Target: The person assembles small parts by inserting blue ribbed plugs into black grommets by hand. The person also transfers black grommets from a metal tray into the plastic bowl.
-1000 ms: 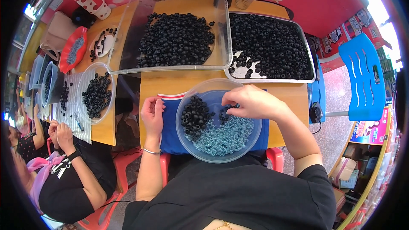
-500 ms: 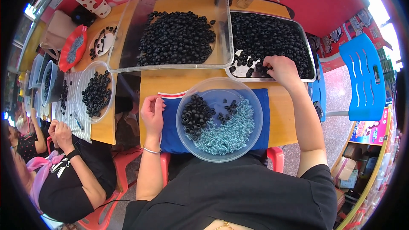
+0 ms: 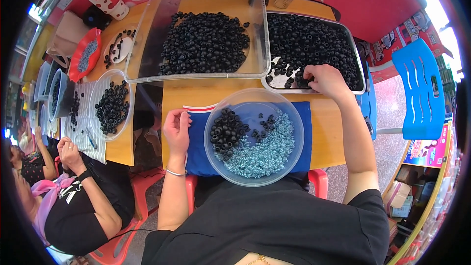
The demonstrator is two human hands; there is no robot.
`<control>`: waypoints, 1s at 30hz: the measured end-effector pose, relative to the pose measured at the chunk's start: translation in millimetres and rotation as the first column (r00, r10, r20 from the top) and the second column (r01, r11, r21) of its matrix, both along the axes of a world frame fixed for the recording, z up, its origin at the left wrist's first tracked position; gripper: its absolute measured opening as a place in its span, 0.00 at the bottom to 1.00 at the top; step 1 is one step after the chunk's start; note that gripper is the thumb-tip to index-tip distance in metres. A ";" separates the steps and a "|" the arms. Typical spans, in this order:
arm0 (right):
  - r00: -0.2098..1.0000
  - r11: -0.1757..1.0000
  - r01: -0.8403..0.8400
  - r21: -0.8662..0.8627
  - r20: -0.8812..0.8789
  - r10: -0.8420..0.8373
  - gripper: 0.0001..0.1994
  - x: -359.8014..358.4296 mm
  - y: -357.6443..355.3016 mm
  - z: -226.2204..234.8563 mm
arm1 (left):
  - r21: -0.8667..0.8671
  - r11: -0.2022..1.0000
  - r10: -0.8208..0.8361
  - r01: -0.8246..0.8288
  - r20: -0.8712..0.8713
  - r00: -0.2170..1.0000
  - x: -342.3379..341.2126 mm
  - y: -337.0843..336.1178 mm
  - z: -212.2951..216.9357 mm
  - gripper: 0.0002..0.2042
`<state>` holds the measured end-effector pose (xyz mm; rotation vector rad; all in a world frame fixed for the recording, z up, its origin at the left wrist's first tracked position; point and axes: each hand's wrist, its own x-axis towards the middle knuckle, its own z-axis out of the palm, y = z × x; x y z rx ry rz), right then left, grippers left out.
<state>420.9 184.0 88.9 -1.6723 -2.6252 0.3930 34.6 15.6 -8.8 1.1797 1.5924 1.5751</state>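
Note:
My right hand [image 3: 327, 81] reaches over the front edge of a metal tray [image 3: 275, 82], fingers bent down among small black knobs [image 3: 309, 41] with holes. Black knobs show at its fingertips; which ones it grips is partly hidden. My left hand [image 3: 175, 126] hovers by the left edge of a blue cloth [image 3: 198, 140], its fingers curled in; anything inside them is hidden. Between my hands, on the cloth, stands a round clear plastic bowl [image 3: 255, 94]. It holds more black knobs [image 3: 226, 135] at the left and many small, shiny bluish pieces [image 3: 262, 156].
A large clear bin [image 3: 196, 76] with a heap of black knobs stands beyond the bowl. Leftward are another clear bowl [image 3: 110, 135], a red dish [image 3: 78, 71] and a co-worker's hand [image 3: 71, 154]. A spotted cup [image 3: 109, 2] stands far left; a blue chair [image 3: 417, 88] is at right.
My right hand stays at the tray's front edge, its fingers barely shifted among the black knobs. The left hand keeps its place, and the whole view slides very slightly.

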 end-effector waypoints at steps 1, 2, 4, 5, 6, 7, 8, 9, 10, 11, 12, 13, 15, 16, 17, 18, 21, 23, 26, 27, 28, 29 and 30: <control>1.000 1.000 0.001 0.000 0.001 -0.001 0.10 -1.5 -0.7 1.5 | -0.002 1.000 -0.003 0.003 -0.005 1.000 -0.4 0.0 -0.6 0.07; 1.000 1.000 -0.003 -0.013 -0.004 0.003 0.10 -4.3 -1.4 3.0 | -0.002 1.000 -0.003 0.003 -0.003 1.000 -0.6 0.0 -1.3 0.07; 1.000 1.000 -0.009 -0.028 -0.013 0.008 0.09 -7.5 -1.2 3.3 | 0.003 1.000 0.001 -0.001 0.000 1.000 -0.3 -0.7 -0.7 0.07; 1.000 0.999 -0.026 -0.031 0.010 0.026 0.09 -8.1 0.3 2.8 | 0.002 1.000 0.002 -0.002 -0.004 1.000 0.6 -0.9 1.0 0.07; 0.998 0.998 -0.044 -0.035 0.033 0.045 0.08 -8.3 1.8 2.2 | 0.002 1.000 0.005 -0.005 -0.008 1.000 1.8 -1.0 3.0 0.07; 0.998 0.999 -0.043 -0.034 0.034 0.044 0.08 -9.3 3.3 0.3 | 0.007 1.000 0.004 -0.004 -0.006 1.000 1.6 -0.1 3.4 0.07; 0.998 0.998 -0.050 -0.023 0.023 0.051 0.08 -10.1 4.9 -4.0 | 0.008 1.000 0.003 -0.003 -0.006 1.000 0.8 0.1 2.9 0.07; 0.998 0.998 -0.058 -0.013 0.012 0.058 0.08 -10.8 5.6 -6.9 | 0.007 1.000 -0.001 0.001 -0.002 1.000 -0.1 0.0 2.1 0.08; 0.998 0.998 -0.058 -0.013 0.013 0.058 0.08 -11.3 5.6 -7.5 | 0.006 1.000 -0.003 0.003 0.002 1.000 -0.4 -0.2 1.4 0.08; 0.998 0.997 -0.070 0.010 -0.003 0.070 0.07 -11.7 5.4 -8.0 | 0.006 1.000 -0.004 0.004 0.003 1.000 -0.5 -0.1 1.3 0.08; 0.996 0.996 -0.082 0.033 -0.020 0.083 0.07 -11.9 5.1 -8.1 | 0.002 1.000 -0.004 0.004 -0.002 1.000 -0.7 0.0 1.4 0.08; 0.996 0.996 -0.082 0.034 -0.020 0.083 0.07 -11.7 5.4 -7.9 | -0.001 1.000 -0.003 0.003 -0.006 1.000 -0.5 0.1 1.5 0.08; 0.997 0.998 -0.057 0.039 -0.041 0.058 0.08 -11.2 5.9 -7.4 | -0.001 1.000 -0.004 0.004 -0.002 1.000 -0.6 0.2 0.6 0.08; 0.997 0.998 -0.057 0.040 -0.042 0.059 0.08 -10.7 6.3 -7.0 | 0.000 1.000 -0.004 0.004 0.003 1.000 -0.7 0.3 0.2 0.08; 0.996 0.999 -0.026 0.022 -0.084 0.028 0.09 -9.4 6.6 -6.2 | 0.000 1.000 -0.003 0.003 0.003 1.000 -0.5 0.4 0.5 0.08; 0.992 1.000 0.004 0.003 -0.125 -0.003 0.11 -7.9 7.1 -5.5 | -0.006 1.000 -0.001 0.001 -0.001 1.000 0.1 0.6 1.0 0.08; 0.915 0.962 0.097 -0.255 -0.358 -0.187 0.10 0.2 13.7 -3.8 | -0.012 1.000 0.005 -0.005 0.002 1.000 1.7 0.2 2.2 0.08; 0.645 0.876 0.090 -0.473 -0.643 -0.414 0.09 1.1 11.4 -9.6 | -0.010 1.000 0.004 -0.004 0.010 1.000 1.4 1.0 2.3 0.08; 0.181 0.754 -0.068 -0.653 -0.751 -0.635 0.06 1.1 11.3 -15.1 | -0.004 1.000 -0.005 0.005 -0.018 1.000 -0.1 0.3 0.7 0.08; 0.107 0.746 -0.117 -0.656 -0.755 -0.647 0.05 0.7 11.9 -16.1 | -0.009 1.000 -0.001 0.000 -0.017 1.000 0.2 0.3 0.3 0.08; 0.032 0.737 -0.166 -0.656 -0.750 -0.660 0.04 0.9 11.8 -17.5 | -0.016 1.000 0.003 -0.003 -0.017 1.000 0.5 -0.2 0.5 0.08; 0.032 0.736 -0.165 -0.656 -0.750 -0.661 0.04 0.7 13.3 -20.3 | -0.017 1.000 0.002 -0.003 -0.017 1.000 0.2 -0.4 0.5 0.08; 0.418 0.848 0.001 -0.531 -0.770 -0.482 0.04 0.1 15.9 -23.8 | -0.010 1.000 0.000 0.000 -0.015 1.000 -0.4 -0.1 0.3 0.07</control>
